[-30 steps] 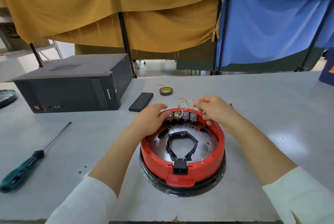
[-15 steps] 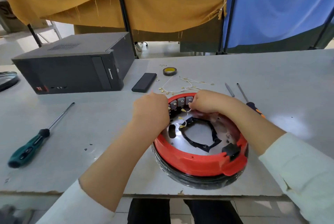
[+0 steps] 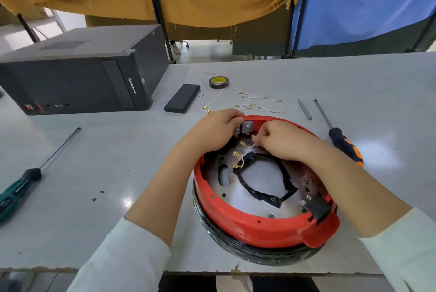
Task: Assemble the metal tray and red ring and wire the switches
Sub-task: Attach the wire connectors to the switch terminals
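Wiring is the step in hand, judging by the layout: the right hand (image 3: 280, 139) pinches a thin white wire (image 3: 250, 146) with a brass clip just below the grey switches (image 3: 247, 127) set in the far wall of the red ring (image 3: 254, 225), while the left hand (image 3: 213, 130) curls over the ring's rim and grips the switch block to brace it. To do it well, I'd keep that brace firm, line the clip square with its tab and push straight on – a skewed push could bend the tab or slip off. The ring sits at the near table edge, on a black base, with the metal tray (image 3: 257, 202) seated inside it. On the tray lie a black taped loop (image 3: 264, 195) and a few loose brass-tipped wire ends (image 3: 236, 160) – more spare wires (image 3: 257, 100) lie on the table beyond the ring
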The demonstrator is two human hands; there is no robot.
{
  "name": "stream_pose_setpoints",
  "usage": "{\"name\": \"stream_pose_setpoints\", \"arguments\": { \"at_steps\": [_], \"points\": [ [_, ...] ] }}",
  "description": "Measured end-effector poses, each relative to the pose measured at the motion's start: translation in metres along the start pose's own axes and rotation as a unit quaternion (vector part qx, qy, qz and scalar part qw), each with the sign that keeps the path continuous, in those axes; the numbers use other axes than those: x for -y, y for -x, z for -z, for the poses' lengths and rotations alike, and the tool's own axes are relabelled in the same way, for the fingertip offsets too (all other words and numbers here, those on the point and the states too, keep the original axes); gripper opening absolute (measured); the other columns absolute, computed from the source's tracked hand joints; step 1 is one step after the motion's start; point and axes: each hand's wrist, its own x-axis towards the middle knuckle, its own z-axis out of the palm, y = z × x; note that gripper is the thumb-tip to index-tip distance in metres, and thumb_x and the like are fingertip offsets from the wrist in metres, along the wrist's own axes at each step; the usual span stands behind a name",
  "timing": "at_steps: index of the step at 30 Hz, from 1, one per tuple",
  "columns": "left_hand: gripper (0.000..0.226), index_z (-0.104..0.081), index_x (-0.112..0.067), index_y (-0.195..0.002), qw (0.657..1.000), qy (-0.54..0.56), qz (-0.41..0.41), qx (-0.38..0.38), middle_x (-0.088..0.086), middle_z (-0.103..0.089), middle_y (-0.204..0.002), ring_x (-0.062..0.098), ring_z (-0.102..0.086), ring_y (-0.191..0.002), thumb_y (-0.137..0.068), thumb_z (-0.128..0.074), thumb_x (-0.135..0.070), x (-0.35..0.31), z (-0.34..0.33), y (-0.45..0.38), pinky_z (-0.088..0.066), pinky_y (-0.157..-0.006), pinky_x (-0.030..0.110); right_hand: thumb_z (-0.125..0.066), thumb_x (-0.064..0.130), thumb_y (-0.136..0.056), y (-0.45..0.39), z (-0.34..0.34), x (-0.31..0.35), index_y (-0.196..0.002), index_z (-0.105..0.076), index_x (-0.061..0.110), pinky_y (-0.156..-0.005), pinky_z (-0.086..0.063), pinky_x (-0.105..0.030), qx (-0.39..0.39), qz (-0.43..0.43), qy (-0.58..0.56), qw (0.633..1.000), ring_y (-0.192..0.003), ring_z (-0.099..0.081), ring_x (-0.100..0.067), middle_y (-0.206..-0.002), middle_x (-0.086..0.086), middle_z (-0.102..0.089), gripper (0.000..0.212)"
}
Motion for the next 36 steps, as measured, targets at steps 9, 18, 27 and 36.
{"name": "stream_pose_setpoints", "arguments": {
  "at_steps": [9,18,27,36],
  "points": [
    [0.029,-0.062,-0.024,-0.123,0.999,0.037,0.008,-0.004,-0.002,-0.064,-0.123,0.018,-0.054,-0.115,-0.102,-0.042,-0.027,0.004,-0.002,-0.004,-0.04,-0.102,0.034,-0.053,0.032,-0.095,-0.007,-0.003,0.004,-0.074,-0.056,0.015,-0.053,-0.032,-0.028,-0.001,0.013,0.016,1.0,-0.065,-0.05,-0.017,-0.074,-0.004,-0.058,0.027],
    [0.028,-0.062,-0.026,-0.122,0.999,0.05,0.012,-0.003,-0.004,-0.064,-0.121,0.017,-0.055,-0.113,-0.102,-0.042,-0.028,0.004,-0.002,-0.004,-0.041,-0.102,0.034,-0.055,0.03,-0.094,-0.008,-0.004,0.01,-0.076,-0.058,0.011,-0.05,-0.029,-0.028,-0.011,0.007,0.02,1.0,-0.058,-0.046,-0.017,-0.067,-0.003,-0.053,0.027],
    [0.027,-0.063,-0.027,-0.12,0.998,0.055,0.018,0.002,-0.003,-0.066,-0.115,0.017,-0.058,-0.109,-0.102,-0.042,-0.028,0.004,-0.001,-0.004,-0.044,-0.099,0.036,-0.058,0.027,-0.094,-0.006,-0.011,0.014,-0.064,-0.051,0.015,-0.05,-0.031,-0.025,-0.065,0.004,0.012,0.998,-0.063,-0.051,-0.02,-0.073,-0.007,-0.06,0.033],
    [0.027,-0.063,-0.028,-0.119,0.999,0.048,0.013,-0.001,-0.001,-0.067,-0.111,0.016,-0.059,-0.104,-0.102,-0.042,-0.029,0.004,-0.002,-0.004,-0.044,-0.091,0.03,-0.055,0.023,-0.095,-0.004,-0.019,0.013,-0.057,-0.045,0.018,-0.031,-0.03,-0.017,-0.091,-0.008,-0.03,0.995,-0.028,-0.052,-0.012,-0.05,0.001,-0.054,0.04]
  ]
}}
